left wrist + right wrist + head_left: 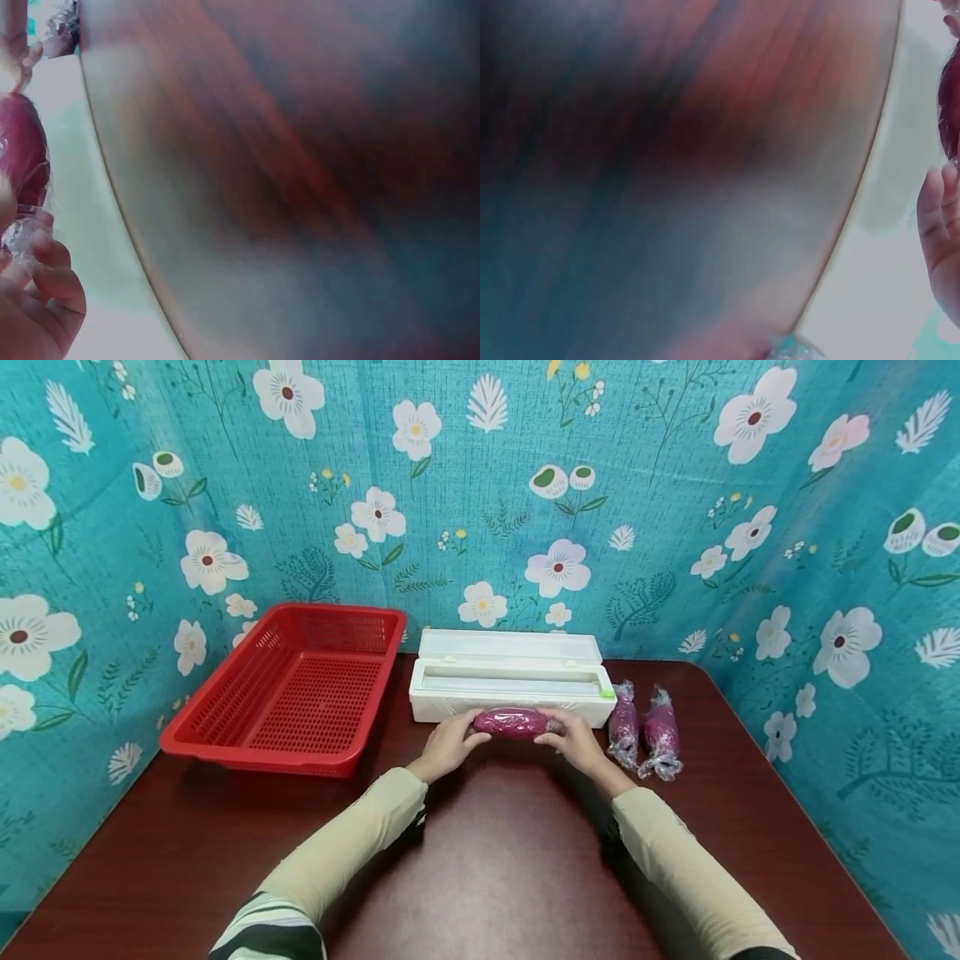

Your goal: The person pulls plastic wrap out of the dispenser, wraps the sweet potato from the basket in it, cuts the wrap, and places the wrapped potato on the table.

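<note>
A purple oblong vegetable point(512, 723), which looks like a sweet potato, is wrapped in shiny clear film. Both hands hold it level in front of the white film dispenser. My left hand point(448, 747) grips its left end; in the left wrist view, the fingers point(58, 285) curl at the bunched film point(22, 236). At the right end, my right hand point(577, 745) holds it between thumb and fingers. The right wrist view catches only part of that hand and the vegetable's edge point(950, 105). The white film dispenser point(510, 703) stands behind with its lid raised.
Two similar film-wrapped purple pieces, a left one point(623, 727) and a right one point(662, 735), lie right of the dispenser with twisted ends. A red perforated basket point(378, 693) stands at the left. Flowered cloth point(450, 527) hangs behind the dark reddish-brown table point(510, 877).
</note>
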Demonstrator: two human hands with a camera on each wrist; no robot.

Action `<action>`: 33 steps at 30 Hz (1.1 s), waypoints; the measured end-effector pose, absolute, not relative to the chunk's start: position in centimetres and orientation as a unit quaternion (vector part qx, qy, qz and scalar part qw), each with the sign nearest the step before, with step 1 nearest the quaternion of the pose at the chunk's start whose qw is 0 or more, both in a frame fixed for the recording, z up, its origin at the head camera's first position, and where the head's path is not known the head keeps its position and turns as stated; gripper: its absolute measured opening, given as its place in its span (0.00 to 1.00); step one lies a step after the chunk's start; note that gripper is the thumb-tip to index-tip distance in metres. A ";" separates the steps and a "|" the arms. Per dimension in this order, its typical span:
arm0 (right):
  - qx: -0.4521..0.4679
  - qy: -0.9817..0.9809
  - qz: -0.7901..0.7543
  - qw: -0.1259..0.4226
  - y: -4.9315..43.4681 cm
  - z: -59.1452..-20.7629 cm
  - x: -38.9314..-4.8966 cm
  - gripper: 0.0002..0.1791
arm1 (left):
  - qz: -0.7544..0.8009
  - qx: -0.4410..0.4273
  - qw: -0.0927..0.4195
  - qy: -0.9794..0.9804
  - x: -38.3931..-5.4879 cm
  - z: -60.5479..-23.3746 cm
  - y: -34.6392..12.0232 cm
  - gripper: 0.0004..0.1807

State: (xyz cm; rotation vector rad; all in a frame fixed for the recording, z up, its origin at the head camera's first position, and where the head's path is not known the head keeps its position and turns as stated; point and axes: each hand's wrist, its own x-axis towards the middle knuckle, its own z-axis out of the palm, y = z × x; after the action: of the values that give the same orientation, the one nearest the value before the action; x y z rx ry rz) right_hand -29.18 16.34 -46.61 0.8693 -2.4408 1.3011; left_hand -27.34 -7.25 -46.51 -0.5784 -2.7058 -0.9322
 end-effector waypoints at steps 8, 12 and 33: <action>0.325 -0.871 0.331 0.164 16.4 -46.3 -30.3 0.25 | -0.285 -0.190 0.118 -0.932 -28.4 -46.5 -7.1 0.16; 0.319 -0.885 0.300 0.161 16.5 -46.1 -30.6 0.25 | -0.295 -0.183 0.104 -0.932 -28.7 -46.3 -6.9 0.16; 0.309 -0.907 0.280 0.061 16.5 -45.0 -30.6 0.28 | -0.317 -0.159 -0.004 -0.935 -29.2 -44.8 -6.9 0.21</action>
State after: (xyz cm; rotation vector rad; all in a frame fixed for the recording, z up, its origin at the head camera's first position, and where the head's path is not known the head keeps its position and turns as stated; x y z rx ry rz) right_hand -30.64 16.53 -44.97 0.9347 -2.7432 0.8470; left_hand -29.19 -6.94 -44.79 -0.5010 -2.9449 -0.9974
